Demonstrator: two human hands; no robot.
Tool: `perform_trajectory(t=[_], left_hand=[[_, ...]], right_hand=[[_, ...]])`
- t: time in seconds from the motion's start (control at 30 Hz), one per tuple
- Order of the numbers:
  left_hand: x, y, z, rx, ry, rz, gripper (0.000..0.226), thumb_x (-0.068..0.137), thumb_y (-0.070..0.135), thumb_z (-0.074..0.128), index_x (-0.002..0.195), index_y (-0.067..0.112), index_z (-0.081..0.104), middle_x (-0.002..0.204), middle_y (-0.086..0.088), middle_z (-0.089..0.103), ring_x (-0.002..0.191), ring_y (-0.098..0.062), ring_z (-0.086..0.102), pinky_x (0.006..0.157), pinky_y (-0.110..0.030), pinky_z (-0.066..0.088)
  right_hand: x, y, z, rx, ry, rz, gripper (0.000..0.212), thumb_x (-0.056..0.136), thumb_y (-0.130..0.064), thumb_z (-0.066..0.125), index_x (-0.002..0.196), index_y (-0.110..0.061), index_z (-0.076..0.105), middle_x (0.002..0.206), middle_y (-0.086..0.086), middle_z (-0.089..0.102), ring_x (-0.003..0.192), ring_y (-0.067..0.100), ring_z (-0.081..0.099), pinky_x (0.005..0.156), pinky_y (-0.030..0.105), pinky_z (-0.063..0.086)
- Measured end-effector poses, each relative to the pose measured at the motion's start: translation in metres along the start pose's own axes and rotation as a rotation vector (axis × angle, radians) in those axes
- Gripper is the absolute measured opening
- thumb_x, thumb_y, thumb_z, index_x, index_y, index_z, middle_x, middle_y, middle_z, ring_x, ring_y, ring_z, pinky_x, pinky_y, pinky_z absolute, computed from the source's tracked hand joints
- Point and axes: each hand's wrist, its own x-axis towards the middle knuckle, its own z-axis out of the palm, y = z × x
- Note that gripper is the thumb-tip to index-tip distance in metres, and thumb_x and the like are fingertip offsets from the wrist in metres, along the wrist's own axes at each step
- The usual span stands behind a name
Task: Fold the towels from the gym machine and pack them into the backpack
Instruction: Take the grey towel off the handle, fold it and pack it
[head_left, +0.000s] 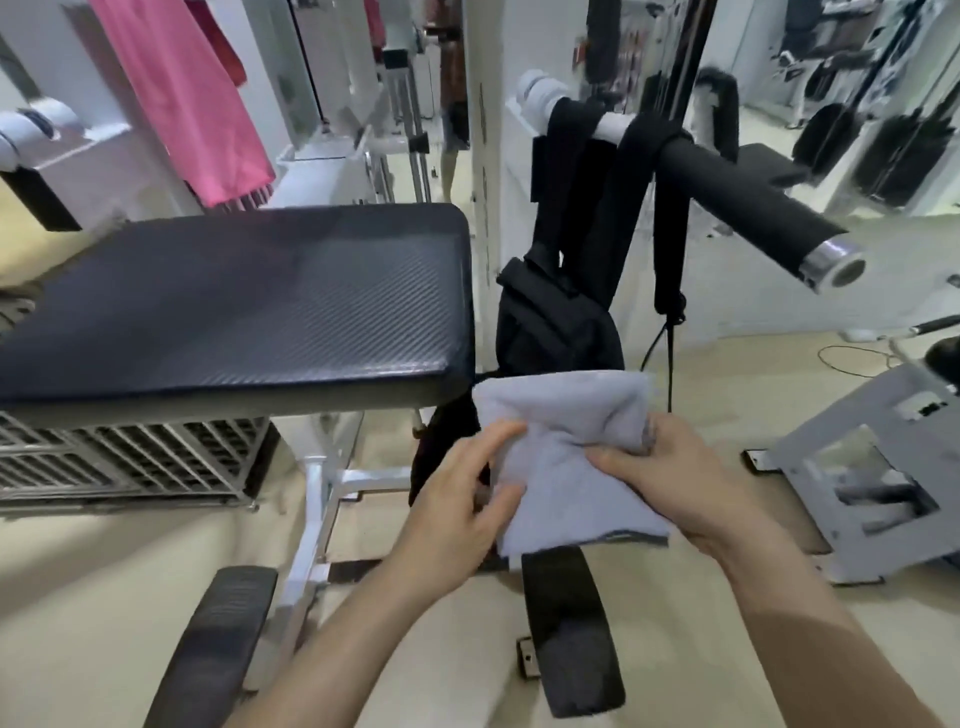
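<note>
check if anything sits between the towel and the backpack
Nothing visible does. The left hand and right hand hold the folded towel right in front of the backpack, which hangs from the bar. The bench is off to the left. Whether the backpack is open cannot be told.

Beige floor (104, 597). Black textured padded bench (234, 301) left of centre, on a white metal frame (317, 499). Wire crate (130, 457) under it, left edge. Black foam bar (748, 208) with chrome end cap, upper right. White pillar (483, 104) top centre. Grey metal base (857, 467) at right, thin cable (852, 358) on the floor above it.
</note>
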Motion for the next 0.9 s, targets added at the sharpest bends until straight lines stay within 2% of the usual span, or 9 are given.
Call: perform_trajectory(t=[0.07, 0.17, 0.23, 0.37, 0.5, 0.6, 0.67, 0.8, 0.9], left_hand=[[-0.004, -0.048, 0.014, 0.088, 0.042, -0.148, 0.057, 0.086, 0.012, 0.063, 0.127, 0.047, 0.045, 0.111, 0.01, 0.053, 0.082, -0.006, 0.056, 0.077, -0.025, 0.049], [-0.014, -0.125, 0.024, 0.641, -0.169, -0.348, 0.071, 0.076, 0.008, 0.064, 0.136, 0.039, 0.04, 0.145, -0.004, 0.035, 0.129, -0.028, 0.037, 0.103, -0.044, 0.04], [-0.019, -0.159, 0.03, 0.874, -0.355, -0.48, 0.079, 0.083, 0.013, 0.06, 0.144, 0.046, 0.021, 0.159, -0.002, 0.004, 0.144, -0.031, 0.006, 0.112, -0.053, 0.023], [0.003, -0.181, 0.046, 1.062, -0.405, -0.449, 0.063, 0.087, 0.013, 0.058, 0.138, 0.044, 0.037, 0.161, -0.004, 0.006, 0.147, -0.03, 0.002, 0.113, -0.06, 0.006], [0.034, -0.183, 0.051, 0.918, -0.428, -0.383, 0.028, 0.091, 0.01, 0.047, 0.102, 0.032, 0.062, 0.129, 0.002, 0.058, 0.134, -0.018, 0.039, 0.113, -0.055, -0.005], [0.04, -0.156, 0.043, 0.73, -0.458, -0.337, 0.018, 0.094, 0.012, 0.042, 0.088, 0.025, 0.052, 0.084, 0.001, 0.062, 0.092, -0.026, 0.06, 0.097, -0.039, 0.035], [0.038, -0.122, 0.045, 0.542, -0.389, -0.34, 0.016, 0.096, 0.021, 0.043, 0.087, 0.022, 0.056, 0.079, -0.004, 0.06, 0.082, -0.03, 0.057, 0.071, -0.034, 0.042], [0.011, -0.061, 0.071, 0.412, -0.292, -0.282, 0.022, 0.093, 0.033, 0.049, 0.086, 0.018, 0.063, 0.083, -0.005, 0.069, 0.085, -0.029, 0.061, 0.071, -0.035, 0.047], [-0.035, -0.044, 0.08, 0.57, -0.546, -0.171, 0.048, 0.085, 0.065, 0.047, 0.099, 0.021, 0.059, 0.087, -0.008, 0.07, 0.084, -0.031, 0.063, 0.065, -0.035, 0.042]], right_hand=[[0.008, 0.016, -0.006, -0.191, 0.133, 0.009, 0.014, 0.091, -0.014, 0.061, 0.079, -0.022, 0.063, 0.071, -0.004, 0.065, 0.066, 0.013, 0.058, 0.052, 0.016, 0.04], [0.022, 0.041, -0.012, -0.258, 0.227, 0.02, 0.027, 0.093, -0.013, 0.055, 0.067, -0.021, 0.05, 0.06, -0.004, 0.053, 0.055, 0.009, 0.047, 0.045, 0.012, 0.033], [0.031, 0.051, -0.01, -0.222, 0.199, 0.032, 0.02, 0.091, -0.01, 0.054, 0.074, -0.021, 0.056, 0.068, -0.005, 0.06, 0.061, 0.01, 0.051, 0.053, 0.014, 0.039], [0.047, 0.057, 0.002, -0.275, 0.112, 0.03, 0.03, 0.092, -0.004, 0.049, 0.11, -0.022, 0.064, 0.101, -0.006, 0.068, 0.094, 0.012, 0.063, 0.083, 0.029, 0.052], [0.066, 0.059, 0.01, -0.49, 0.065, -0.06, 0.033, 0.086, -0.005, 0.051, 0.116, -0.011, 0.063, 0.105, -0.001, 0.067, 0.099, 0.02, 0.061, 0.086, 0.032, 0.049], [0.084, 0.062, 0.013, -0.616, 0.032, -0.156, 0.038, 0.086, -0.016, 0.056, 0.123, -0.02, 0.057, 0.108, -0.008, 0.064, 0.096, 0.017, 0.058, 0.08, 0.031, 0.047], [0.103, 0.072, 0.015, -0.729, -0.03, -0.223, 0.038, 0.085, -0.03, 0.055, 0.123, -0.027, 0.053, 0.114, -0.009, 0.063, 0.101, 0.018, 0.059, 0.078, 0.034, 0.051], [0.129, 0.092, 0.014, -1.152, -0.143, -0.206, 0.052, 0.089, -0.032, 0.048, 0.14, -0.03, 0.039, 0.15, -0.002, 0.037, 0.139, 0.027, 0.03, 0.101, 0.044, 0.042], [0.126, 0.098, 0.009, -1.341, -0.098, -0.204, 0.055, 0.087, -0.04, 0.054, 0.139, -0.042, 0.037, 0.16, -0.005, 0.013, 0.144, 0.026, 0.015, 0.099, 0.047, 0.037]])
